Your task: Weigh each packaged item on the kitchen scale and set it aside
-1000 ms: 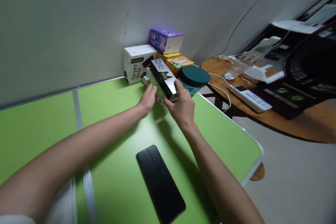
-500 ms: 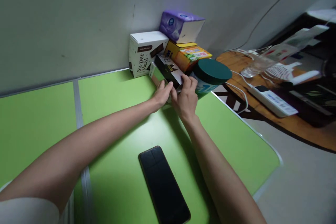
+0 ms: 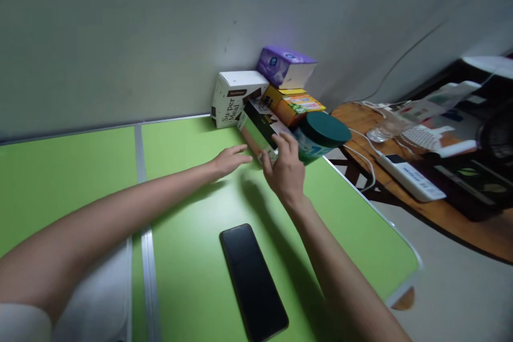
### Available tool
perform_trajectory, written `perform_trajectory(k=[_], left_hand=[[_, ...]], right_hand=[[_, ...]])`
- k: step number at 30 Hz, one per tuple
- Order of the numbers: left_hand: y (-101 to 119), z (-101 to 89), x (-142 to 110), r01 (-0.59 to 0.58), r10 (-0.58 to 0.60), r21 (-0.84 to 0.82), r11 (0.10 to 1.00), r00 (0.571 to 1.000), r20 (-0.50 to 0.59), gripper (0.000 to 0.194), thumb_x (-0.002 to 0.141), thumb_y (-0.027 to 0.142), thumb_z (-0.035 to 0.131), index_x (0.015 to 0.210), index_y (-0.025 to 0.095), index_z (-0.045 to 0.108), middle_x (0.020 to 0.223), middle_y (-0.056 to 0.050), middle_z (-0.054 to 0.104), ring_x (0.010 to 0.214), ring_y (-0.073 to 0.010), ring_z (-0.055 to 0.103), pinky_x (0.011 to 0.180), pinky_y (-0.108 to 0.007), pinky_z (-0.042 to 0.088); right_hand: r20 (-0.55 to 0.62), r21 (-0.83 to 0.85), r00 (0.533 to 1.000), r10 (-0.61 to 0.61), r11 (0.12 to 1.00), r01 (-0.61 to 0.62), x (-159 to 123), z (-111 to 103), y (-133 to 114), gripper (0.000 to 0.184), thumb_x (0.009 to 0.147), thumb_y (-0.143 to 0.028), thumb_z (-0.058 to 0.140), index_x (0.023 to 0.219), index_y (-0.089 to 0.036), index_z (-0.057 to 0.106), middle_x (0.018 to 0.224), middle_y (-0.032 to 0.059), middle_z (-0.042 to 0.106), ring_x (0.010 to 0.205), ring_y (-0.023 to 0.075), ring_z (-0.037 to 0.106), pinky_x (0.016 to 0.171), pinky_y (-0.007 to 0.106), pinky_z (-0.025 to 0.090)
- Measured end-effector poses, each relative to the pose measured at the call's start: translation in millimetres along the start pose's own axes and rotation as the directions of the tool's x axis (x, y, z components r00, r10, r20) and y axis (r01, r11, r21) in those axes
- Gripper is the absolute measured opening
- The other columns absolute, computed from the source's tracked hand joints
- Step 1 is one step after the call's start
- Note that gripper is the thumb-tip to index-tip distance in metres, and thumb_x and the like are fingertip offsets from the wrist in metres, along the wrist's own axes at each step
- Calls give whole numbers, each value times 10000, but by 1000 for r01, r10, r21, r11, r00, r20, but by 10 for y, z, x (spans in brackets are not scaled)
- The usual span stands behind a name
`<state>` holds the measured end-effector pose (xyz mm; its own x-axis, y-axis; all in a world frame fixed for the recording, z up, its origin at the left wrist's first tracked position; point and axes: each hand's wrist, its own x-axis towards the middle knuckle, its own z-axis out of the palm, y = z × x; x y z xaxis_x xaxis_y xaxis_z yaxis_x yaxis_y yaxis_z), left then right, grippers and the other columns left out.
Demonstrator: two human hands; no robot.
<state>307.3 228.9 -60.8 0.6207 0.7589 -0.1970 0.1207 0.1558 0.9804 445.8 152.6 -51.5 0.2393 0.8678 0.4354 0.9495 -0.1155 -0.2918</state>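
A black-topped carton with a green and brown side (image 3: 256, 132) lies on the green table (image 3: 184, 144). My left hand (image 3: 231, 161) is off it to the left, fingers stretched out and nothing in them. At the carton's near end is my right hand (image 3: 285, 171), thumb and fingers apart; whether a fingertip still touches the carton I cannot tell. Behind it stands a white "Su-per Meal" box (image 3: 227, 99). To the carton's right, a jar with a dark green lid (image 3: 325, 129) leans at a tilt. A black phone (image 3: 254, 280) lies nearer to me.
A purple tissue pack (image 3: 286, 67) sits on yellow and orange boxes (image 3: 294, 104) by the wall. Beyond the table's right edge, a wooden table (image 3: 401, 179) carries a white power strip (image 3: 411, 177), cables and a clear plastic bottle (image 3: 385, 128). A metal seam (image 3: 140, 157) crosses the green table.
My left hand has let go of the carton and moved left. My right hand's fingers have spread and loosened from it. The whole view has shifted slightly.
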Motion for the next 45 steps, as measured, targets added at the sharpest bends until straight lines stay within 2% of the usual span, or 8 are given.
perform_trajectory(k=[3, 7, 16, 18, 22, 29, 36, 45], left_hand=[[57, -358, -529, 31, -37, 189, 981, 999, 31, 557, 796, 258, 575, 1338, 132, 551, 1455, -173, 494, 1310, -320, 508, 1086, -487, 403], [117, -805, -1408, -65, 49, 398, 915, 998, 49, 495, 809, 143, 491, 1293, 165, 594, 1340, -124, 613, 1238, -270, 574, 1070, -453, 442], [-272, -1900, -3200, -37, 250, 620, 784, 933, -259, 408, 902, 138, 387, 1263, 206, 565, 1205, -76, 651, 1110, -190, 616, 985, -364, 507], [-534, -2335, -3403, 146, 247, 646, 750, 843, -478, 402, 879, 114, 391, 1225, 180, 585, 1257, -88, 624, 1192, -205, 572, 1060, -396, 455], [-1015, -3325, -3660, 581, 131, 418, 698, 470, -873, 545, 849, 169, 477, 1376, 42, 430, 1493, -204, 400, 1432, -304, 314, 1196, -462, 243], [-1245, -4742, -3767, 668, 55, 71, 740, 45, -997, 775, 847, 192, 493, 1524, 56, 140, 1599, -193, 211, 1499, -276, 154, 1228, -441, 76], [-1211, -5240, -3627, 551, 64, 18, 834, -64, -996, 895, 770, 126, 630, 1524, 221, 158, 1608, -72, 226, 1505, -259, 129, 1237, -408, 94], [-1150, -5171, -3719, 546, 97, 54, 836, -51, -994, 612, 842, 47, 521, 1428, 58, 344, 1483, -98, 427, 1386, -193, 359, 1176, -356, 218]], right_hand=[[242, 230, 933, -268, 950, 213, -294, -15, -330, 316, 916, -241, 447, 1173, -148, 604, 1226, 166, 645, 891, 248, 696, 723, 379, 574], [458, 555, 672, -582, 778, 296, -546, -90, -1007, 283, 898, -190, 476, 1125, -165, 643, 1055, 104, 726, 837, 224, 700, 767, 390, 569], [530, 837, 217, -820, 547, 20, -582, 161, -2876, 525, 856, -312, 583, 1373, -248, 517, 1416, 99, 556, 1236, 280, 575, 930, 449, 559], [540, 833, 240, -807, 554, -14, -586, 515, -3289, 582, 839, -291, 579, 1406, -212, 475, 1460, 121, 509, 1322, 272, 508, 1091, 503, 429], [575, 791, 448, -685, 606, -89, -528, 1291, -4028, 663, 776, -236, 558, 1420, -125, 444, 1479, 161, 476, 1380, 265, 445, 1164, 483, 326], [570, 703, 663, -485, 706, -87, -413, 2214, -4988, 828, 624, -191, 573, 1428, -72, 415, 1503, 183, 432, 1406, 344, 384, 1190, 515, 247], [403, 740, 822, -403, 672, -34, -414, 2810, -5369, 764, 674, -278, 539, 1416, -163, 398, 1391, 129, 545, 1316, 339, 469, 1131, 574, 310], [302, 817, 792, -531, 572, 71, -416, 2869, -5297, 702, 699, -306, 500, 1393, -225, 432, 1299, 73, 602, 1232, 294, 517, 1097, 519, 361]])
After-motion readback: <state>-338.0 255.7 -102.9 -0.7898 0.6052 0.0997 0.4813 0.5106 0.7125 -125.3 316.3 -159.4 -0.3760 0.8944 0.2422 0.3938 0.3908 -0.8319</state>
